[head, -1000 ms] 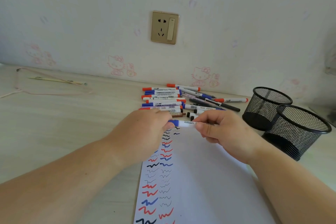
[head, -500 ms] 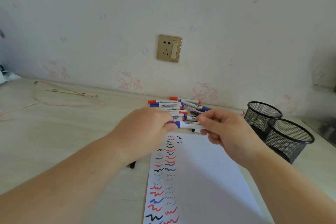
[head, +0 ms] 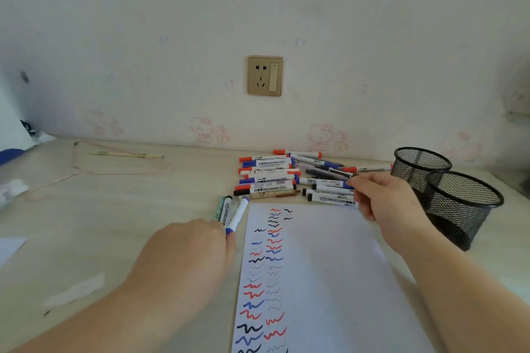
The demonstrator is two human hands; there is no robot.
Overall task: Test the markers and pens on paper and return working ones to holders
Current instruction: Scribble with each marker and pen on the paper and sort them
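A white paper sheet [head: 324,281] with red, blue and black test squiggles lies in front of me. A pile of markers and pens [head: 275,178] lies beyond its far edge. My left hand [head: 186,255] holds the near, blue-capped end of a blue marker [head: 237,215] just left of the paper, beside a black-capped marker [head: 226,209] and a teal pen [head: 220,206]. My right hand [head: 384,203] hovers over the pile's right end, its loosely curled fingertips touching the ends of the markers there. Two black mesh holders [head: 420,169] [head: 464,203] stand at the right.
The wall with a gold socket [head: 265,75] rises behind the table. A pink cord [head: 86,172] and a thin stick [head: 126,155] lie at the back left. White paper scraps [head: 74,292] lie near my left forearm.
Both hands held one blue marker above the paper's top. Now my left hand has carried it down to the table left of the paper, and my right hand has let go and moved right to the pile.
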